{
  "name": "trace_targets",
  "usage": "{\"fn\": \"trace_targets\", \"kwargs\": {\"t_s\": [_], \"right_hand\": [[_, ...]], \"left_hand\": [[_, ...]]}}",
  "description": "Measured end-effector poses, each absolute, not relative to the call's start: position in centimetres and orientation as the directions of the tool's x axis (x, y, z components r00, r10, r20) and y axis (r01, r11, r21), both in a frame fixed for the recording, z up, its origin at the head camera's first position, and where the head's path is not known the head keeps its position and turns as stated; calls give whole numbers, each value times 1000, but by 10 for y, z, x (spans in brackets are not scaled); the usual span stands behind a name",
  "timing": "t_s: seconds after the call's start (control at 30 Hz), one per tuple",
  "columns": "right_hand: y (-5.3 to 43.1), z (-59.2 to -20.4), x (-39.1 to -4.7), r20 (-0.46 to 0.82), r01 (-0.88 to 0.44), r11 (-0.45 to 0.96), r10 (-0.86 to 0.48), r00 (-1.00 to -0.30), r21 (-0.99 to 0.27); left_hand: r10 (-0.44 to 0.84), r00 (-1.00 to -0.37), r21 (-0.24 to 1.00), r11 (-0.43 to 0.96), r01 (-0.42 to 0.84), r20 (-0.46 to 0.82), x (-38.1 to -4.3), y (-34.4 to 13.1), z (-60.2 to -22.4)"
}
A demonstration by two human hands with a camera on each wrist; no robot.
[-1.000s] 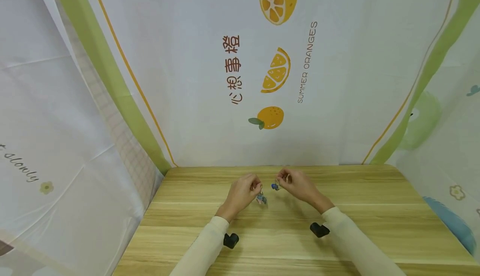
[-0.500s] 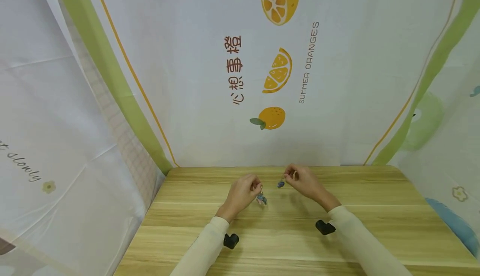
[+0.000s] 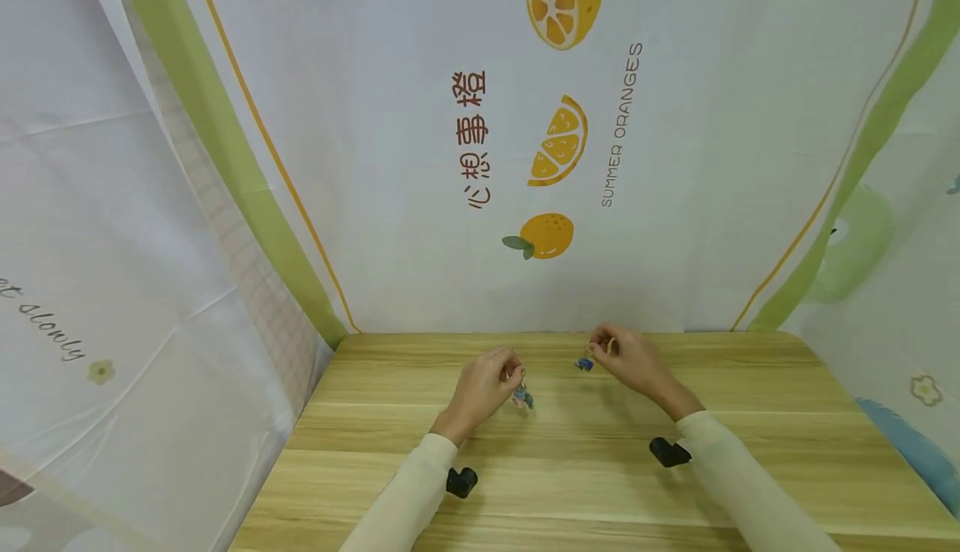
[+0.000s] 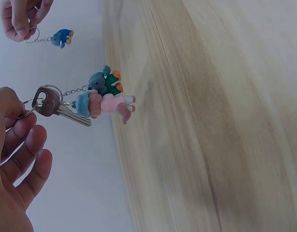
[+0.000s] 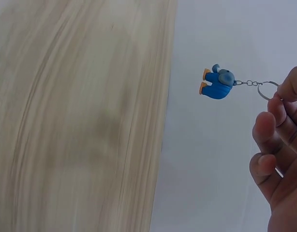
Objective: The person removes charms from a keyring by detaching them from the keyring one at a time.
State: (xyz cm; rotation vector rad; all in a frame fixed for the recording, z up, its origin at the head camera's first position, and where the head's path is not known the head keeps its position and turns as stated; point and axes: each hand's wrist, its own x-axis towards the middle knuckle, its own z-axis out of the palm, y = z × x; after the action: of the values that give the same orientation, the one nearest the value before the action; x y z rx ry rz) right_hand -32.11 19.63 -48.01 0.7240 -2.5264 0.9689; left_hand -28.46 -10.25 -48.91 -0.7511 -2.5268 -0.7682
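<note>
Dangly keychains, tiny pinch points

Left hand point(image 3: 486, 385) pinches a keyring point(image 4: 30, 114); a key point(image 4: 48, 101), green elephant point(image 4: 110, 87) and pink figure point(image 4: 111, 103) dangle above the table point(image 3: 540, 485). Right hand point(image 3: 630, 362) pinches the blue elephant point(image 5: 218, 85) keychain's ring point(image 5: 259, 90), also midair. Slack fingertips could probably drop either one, and swinging charms might tangle if they meet.

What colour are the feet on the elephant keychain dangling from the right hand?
Orange; the feet of the elephant keychain show best in the right wrist view.

A curtained booth: printed white cloth point(image 3: 397, 252) behind and on both sides of a wood-grain tabletop point(image 3: 555, 485).
</note>
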Motion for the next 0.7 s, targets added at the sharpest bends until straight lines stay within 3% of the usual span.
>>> {"fn": "trace_targets", "kwargs": {"t_s": [0.7], "right_hand": [[242,-481,-319,476,-506,721,-274,-836,-474]], "left_hand": [[371,-777,373,718,588,509,-284,-104,-491]]}}
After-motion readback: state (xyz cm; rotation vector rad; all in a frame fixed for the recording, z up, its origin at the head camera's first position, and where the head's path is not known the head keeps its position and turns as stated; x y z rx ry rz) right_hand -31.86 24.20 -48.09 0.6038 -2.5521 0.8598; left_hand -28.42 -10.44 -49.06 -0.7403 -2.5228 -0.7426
